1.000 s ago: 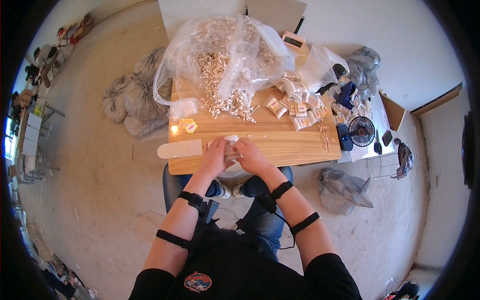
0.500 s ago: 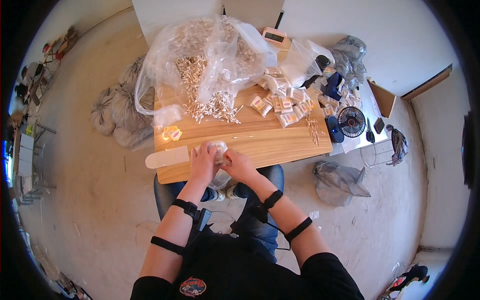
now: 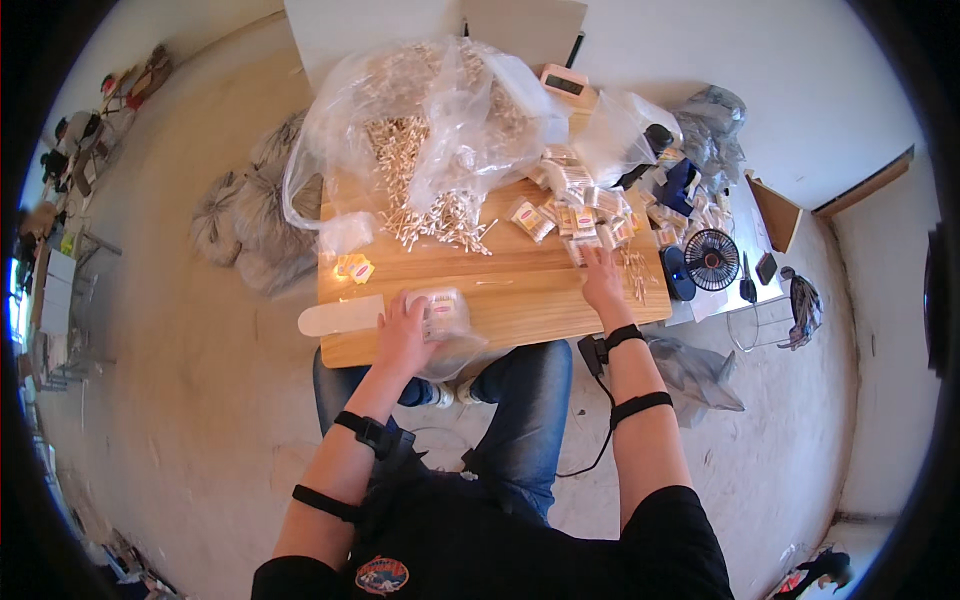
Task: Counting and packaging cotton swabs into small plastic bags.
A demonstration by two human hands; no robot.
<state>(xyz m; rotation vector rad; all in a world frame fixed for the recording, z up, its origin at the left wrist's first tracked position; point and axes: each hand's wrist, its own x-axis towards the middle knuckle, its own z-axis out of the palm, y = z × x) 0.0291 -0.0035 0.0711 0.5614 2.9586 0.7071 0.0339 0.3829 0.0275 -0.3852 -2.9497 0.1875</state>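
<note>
A small clear plastic packet [image 3: 440, 312], filled with pale contents and bearing a reddish label, lies at the near edge of the wooden table [image 3: 520, 295], partly overhanging it. The left hand [image 3: 405, 335] rests on the packet, fingers curled over its left side; whether it grips or only presses cannot be told. The right hand [image 3: 603, 280] is well apart from it, laid flat with fingers spread near the table's right edge, touching a heap of small filled packets [image 3: 575, 210] with red-and-yellow labels. What the packets contain is too small to make out. A large clear bag of pale sticks [image 3: 420, 130] covers the far left of the table, spilling loose sticks [image 3: 445, 222] toward the middle. Two yellow labels [image 3: 354, 268] lie near the left edge, beside a pale flat strip [image 3: 340, 316] at the near left corner.
</note>
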